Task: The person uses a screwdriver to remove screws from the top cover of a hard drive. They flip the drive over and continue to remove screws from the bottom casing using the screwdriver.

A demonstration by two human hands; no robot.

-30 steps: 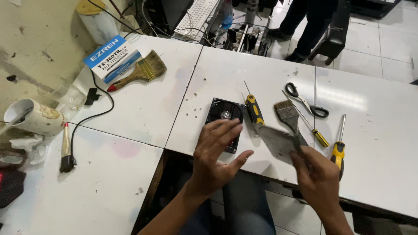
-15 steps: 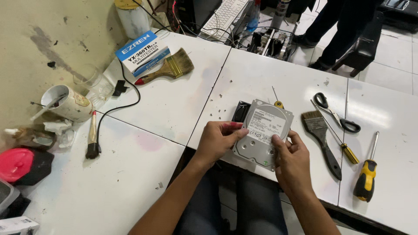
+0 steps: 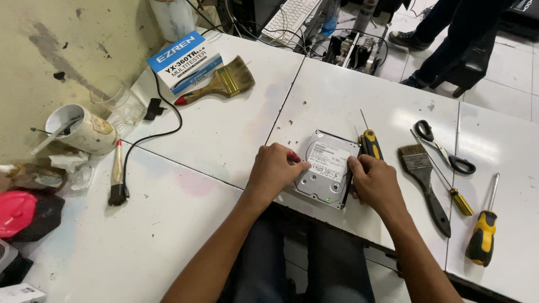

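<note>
left hand [image 3: 276, 170]: fingers curled over the left long edge of the silver rectangular metal hard drive [image 3: 325, 170], pinching it near the white label; thumb side hidden under the knuckles.
right hand [image 3: 375, 180]: closed on the drive's right long edge, fingertips pressed against the side wall, palm at about 4 o'clock from the drive's middle.
drive, place: held between both hands at the near edge of the white tabletop [image 3: 236, 129], just past the person's lap; whether its underside rests on the table cannot be told.
drive, axis: long axis runs from about 1 o'clock (far end) to 7 o'clock (near end); label face up, near end tilted slightly toward the person.
at 1 o'clock, just beside: yellow-and-black handled screwdriver [image 3: 369, 141], thin shaft pointing away toward 12 o'clock, handle touching or almost touching the right fingers.
at 3 o'clock, near: black-handled flat paintbrush with dark bristles [image 3: 426, 185], bristles at the far end.
further at 3 o'clock: slim yellow-handled screwdriver [image 3: 449, 188], black-handled scissors [image 3: 443, 148], and a stubby yellow-and-black screwdriver [image 3: 483, 235] well apart.
at 10 o'clock, well apart: wooden-handled brush with tan bristles [image 3: 219, 85] beside a blue-and-white cardboard box [image 3: 182, 62].
at 9 o'clock, far: black cable [image 3: 157, 137], small dark-tipped brush [image 3: 117, 174], patterned ceramic mug [image 3: 84, 130].
</note>
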